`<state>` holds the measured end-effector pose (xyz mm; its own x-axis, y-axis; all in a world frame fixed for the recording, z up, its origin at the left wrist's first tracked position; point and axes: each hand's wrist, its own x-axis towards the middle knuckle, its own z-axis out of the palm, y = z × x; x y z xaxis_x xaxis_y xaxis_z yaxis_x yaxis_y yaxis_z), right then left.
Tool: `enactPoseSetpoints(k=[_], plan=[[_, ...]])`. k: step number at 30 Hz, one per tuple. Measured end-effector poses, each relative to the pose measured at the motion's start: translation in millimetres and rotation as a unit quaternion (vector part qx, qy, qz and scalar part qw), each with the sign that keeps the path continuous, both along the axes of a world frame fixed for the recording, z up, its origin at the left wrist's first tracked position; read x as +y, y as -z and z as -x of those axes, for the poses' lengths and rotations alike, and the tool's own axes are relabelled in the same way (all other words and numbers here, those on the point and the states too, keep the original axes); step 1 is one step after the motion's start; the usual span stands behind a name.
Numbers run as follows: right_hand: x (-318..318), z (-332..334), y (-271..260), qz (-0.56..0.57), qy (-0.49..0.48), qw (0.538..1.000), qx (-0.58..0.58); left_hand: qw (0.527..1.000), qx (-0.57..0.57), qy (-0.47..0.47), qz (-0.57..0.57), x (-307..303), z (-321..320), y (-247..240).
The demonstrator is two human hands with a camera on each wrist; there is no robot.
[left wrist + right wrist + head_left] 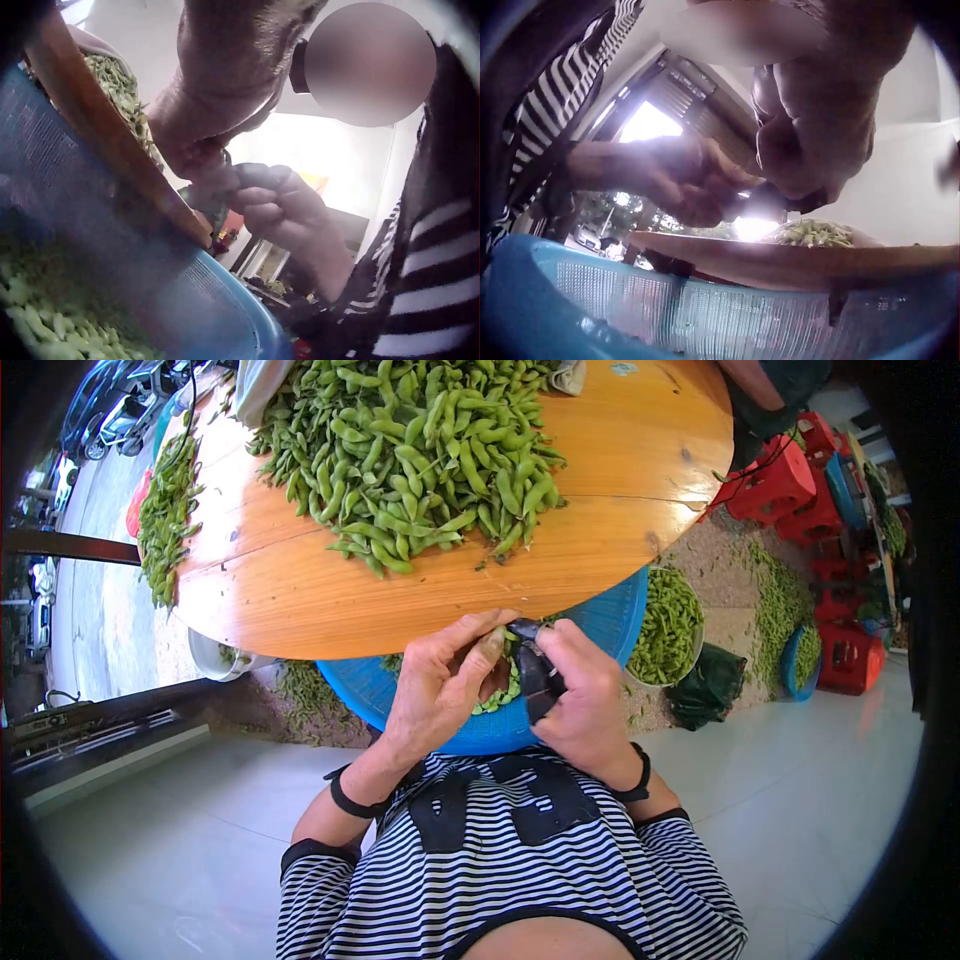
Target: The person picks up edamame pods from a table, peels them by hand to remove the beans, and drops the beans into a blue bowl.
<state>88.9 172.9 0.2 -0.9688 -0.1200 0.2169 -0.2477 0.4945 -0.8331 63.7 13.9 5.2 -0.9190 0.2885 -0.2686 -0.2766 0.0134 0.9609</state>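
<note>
Over the blue basket [370, 705], my left hand [445, 680] pinches a green soybean pod [511, 634] between thumb and fingers. My right hand [585, 695] meets it from the other side, its thumb and finger in dark coverings [537, 678] closing on the same pod. Most of the pod is hidden by the fingers. In the left wrist view, both hands come together above the basket rim. Pale green shelled beans [56, 330] lie at the bottom of the basket.
A big heap of soybean pods [420, 460] covers part of the wooden table [630, 490], whose edge overhangs the basket. A white bucket of pods [665, 625] stands to the right, near a dark green bag [708, 685] and red stools [780, 485]. A white tub [212, 658] stands left.
</note>
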Motion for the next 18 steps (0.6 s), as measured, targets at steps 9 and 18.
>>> enactPoseSetpoints(k=[9,18], plan=[[-23.6,-5.6,11.0,-0.067,0.047,0.989,0.122,0.958,-0.092,-0.170,-0.210,18.8,-14.0,17.9],[-20.5,-3.6,12.6,-0.053,0.046,0.989,0.127,0.934,-0.127,-0.188,-0.277,23.2,-14.2,12.0]])
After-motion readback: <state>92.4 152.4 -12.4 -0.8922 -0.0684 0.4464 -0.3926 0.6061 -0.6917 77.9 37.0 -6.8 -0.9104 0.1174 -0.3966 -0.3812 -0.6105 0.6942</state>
